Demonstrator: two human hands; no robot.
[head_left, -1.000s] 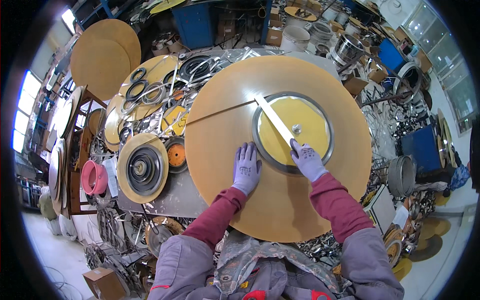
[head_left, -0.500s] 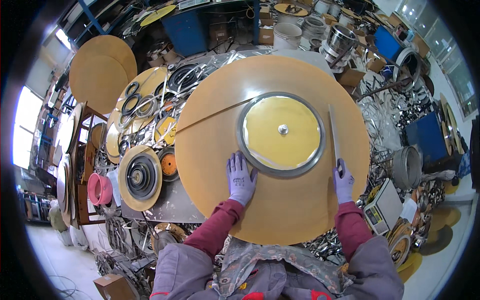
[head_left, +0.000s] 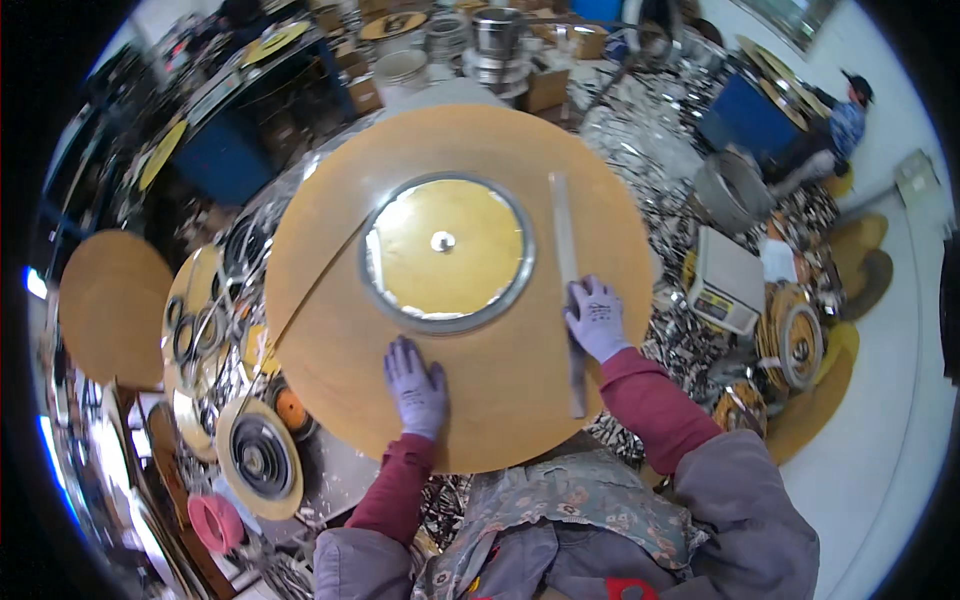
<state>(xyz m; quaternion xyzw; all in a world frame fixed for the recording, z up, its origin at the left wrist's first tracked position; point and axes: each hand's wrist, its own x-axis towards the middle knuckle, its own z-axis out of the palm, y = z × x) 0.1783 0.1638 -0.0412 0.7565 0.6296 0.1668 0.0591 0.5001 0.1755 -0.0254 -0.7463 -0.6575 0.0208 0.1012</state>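
Observation:
A large round tan sheet [head_left: 500, 400] lies before me, a dark line or strip [head_left: 325, 270] slanting across its left side. On it sits a smaller yellow disc [head_left: 470, 270] with a grey ring rim [head_left: 450, 325] and a silver knob [head_left: 443, 241] at its centre. My left hand [head_left: 415, 390], in a light purple glove, rests flat with fingers spread on the near left of the sheet. To the right, my gloved right hand [head_left: 598, 318] is closed round a long flat metal strip [head_left: 563, 225], which runs out beyond it both away from and toward me.
Heaps of metal scraps [head_left: 640, 140] lie beyond and right of the sheet. A white scale [head_left: 725, 280] stands at right. Ringed discs [head_left: 262, 455] and a pink bowl [head_left: 215, 522] are at left. A person [head_left: 845, 125] is at the far right, by a blue bin [head_left: 745, 115].
My view has swung right, so the sheet appears further left and turned. The metal strip and my right hand have shifted over the sheet, and more of the strip's near end shows.

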